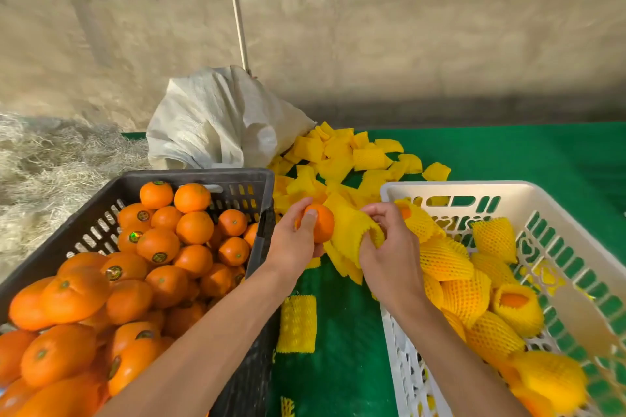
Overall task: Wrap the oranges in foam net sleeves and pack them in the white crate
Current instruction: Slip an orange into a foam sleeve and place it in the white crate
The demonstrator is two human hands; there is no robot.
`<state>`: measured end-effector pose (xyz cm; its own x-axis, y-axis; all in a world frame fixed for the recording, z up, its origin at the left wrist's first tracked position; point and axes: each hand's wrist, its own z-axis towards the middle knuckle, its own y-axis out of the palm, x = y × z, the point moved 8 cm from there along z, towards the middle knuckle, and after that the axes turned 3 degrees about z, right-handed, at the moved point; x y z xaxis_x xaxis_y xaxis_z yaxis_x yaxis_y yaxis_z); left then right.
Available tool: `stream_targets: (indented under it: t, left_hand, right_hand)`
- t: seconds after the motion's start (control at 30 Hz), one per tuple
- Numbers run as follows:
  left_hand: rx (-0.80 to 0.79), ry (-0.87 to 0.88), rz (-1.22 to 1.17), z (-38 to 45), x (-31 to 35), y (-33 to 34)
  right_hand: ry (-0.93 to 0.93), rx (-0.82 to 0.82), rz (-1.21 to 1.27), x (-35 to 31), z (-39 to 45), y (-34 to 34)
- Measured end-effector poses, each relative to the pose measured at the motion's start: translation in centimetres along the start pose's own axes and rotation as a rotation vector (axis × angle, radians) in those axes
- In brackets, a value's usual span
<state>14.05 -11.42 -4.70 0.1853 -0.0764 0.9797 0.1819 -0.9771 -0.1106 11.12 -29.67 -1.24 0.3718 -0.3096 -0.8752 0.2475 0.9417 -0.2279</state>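
Left hand point(294, 240) grips 1 orange point(321, 222) | right hand point(389, 247) pinches 1 sleeve point(349, 230) | white crate point(576, 247): roughly 9 wrapped

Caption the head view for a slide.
Left hand holds an orange beside a foam sleeve held by the right hand, between two crates.

A bare green strip of the table point(342, 366) runs between the black crate point(257, 349) and the white crate point(393, 366), open but for one loose sleeve point(297, 323). Toward the far edge, a sleeve pile point(342, 159) and white sack point(216, 122) block it.
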Motion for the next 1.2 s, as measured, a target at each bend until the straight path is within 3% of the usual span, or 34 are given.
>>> stream_targets:
  t: [0.2, 0.37, 0.47, 0.63, 0.8, 0.9, 1.07, 1.2]
  left_hand:
    - [-0.32, 0.057, -0.081, -2.0, 1.7, 2.9]
    - [-0.432, 0.095, 0.06, -2.4, 1.4, 3.6]
    - [-0.388, 0.081, 0.154, -1.8, 1.1, 3.0]
    - [-0.273, 0.06, 0.174, -0.6, 0.4, 2.1]
    - [-0.265, -0.02, 0.041, -0.9, 0.4, 2.7]
    - [-0.241, -0.127, -0.08, -1.5, 0.7, 3.2]
    - [-0.259, -0.144, -0.173, -1.9, 1.1, 3.0]
    - [-0.303, -0.194, -0.197, -2.3, 1.0, 3.4]
  right_hand:
    - [0.002, -0.062, -0.075, 0.3, -0.1, 1.0]
    - [0.055, -0.047, 0.005, 1.3, 0.1, 0.4]
    - [0.135, -0.077, 0.024, 2.4, 0.7, -0.1]
    - [0.365, -0.129, 0.286, 4.1, 0.7, 0.2]
    - [0.782, -0.086, 1.034, 5.2, -0.2, 2.3]
    - [0.918, -0.081, 1.219, 5.0, -0.9, 3.0]
    - [0.934, -0.212, 1.137, 4.4, -0.9, 3.0]
    - [0.968, -0.15, 0.909, 5.2, -1.0, 2.5]
